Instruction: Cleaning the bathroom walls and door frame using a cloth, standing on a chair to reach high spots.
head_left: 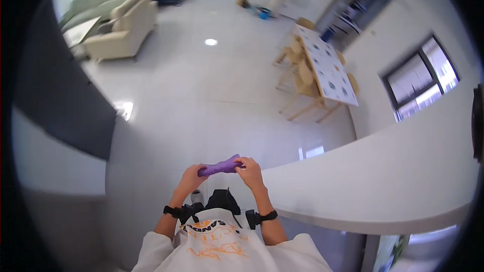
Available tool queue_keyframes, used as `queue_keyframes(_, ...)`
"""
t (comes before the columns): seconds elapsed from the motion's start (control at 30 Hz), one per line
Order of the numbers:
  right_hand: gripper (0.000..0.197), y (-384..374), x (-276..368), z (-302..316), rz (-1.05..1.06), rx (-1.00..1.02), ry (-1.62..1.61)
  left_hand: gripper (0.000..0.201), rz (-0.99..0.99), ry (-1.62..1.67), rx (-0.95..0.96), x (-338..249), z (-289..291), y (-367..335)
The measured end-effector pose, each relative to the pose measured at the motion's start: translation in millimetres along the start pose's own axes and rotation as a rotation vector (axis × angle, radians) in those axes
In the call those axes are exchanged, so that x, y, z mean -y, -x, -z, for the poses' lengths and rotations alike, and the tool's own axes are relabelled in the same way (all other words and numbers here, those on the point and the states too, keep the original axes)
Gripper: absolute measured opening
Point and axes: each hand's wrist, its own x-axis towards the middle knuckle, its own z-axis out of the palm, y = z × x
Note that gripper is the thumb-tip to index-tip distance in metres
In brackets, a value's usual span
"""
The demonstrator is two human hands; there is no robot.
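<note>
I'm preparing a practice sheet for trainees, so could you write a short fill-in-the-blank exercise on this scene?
1. The left hand grips one end of the purple cloth; the other end is in the ____ hand.
2. The forearm straps are coloured ____.
3. Behind the cream seat, the sofa is ____ in colour.
4. In the picture, that sofa is to the ____ of the table.

Missing words: right; black; green; left.

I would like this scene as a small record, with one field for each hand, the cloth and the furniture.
Left hand: holds one end of the purple cloth
Right hand: holds its other end
Cloth state: bunched, spanning between both hands
Ahead right: table, chairs
Ahead left: green sofa, beige sofa
</note>
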Motion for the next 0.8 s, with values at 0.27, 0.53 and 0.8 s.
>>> queue_keyframes(0.27,0.023,-146.0,-58.5,55.6,0.094,-0.281,0.018,0.026,-0.228,-0.170,0.084,-36.3,26.9,-212.5)
queue_keyframes(0.53,0.029,-356.2,-78.2,78.2,-0.253,-0.005,-0.697,0.020,0.256,0.774,0.157,-25.1,49.9,-374.8)
queue_keyframes(0.8,0.037,-556.6,-113.6,112.1,-0.484,0.005,-0.955,0.032,-0.545,0.170,-0.346,-52.4,56.6,-614.2)
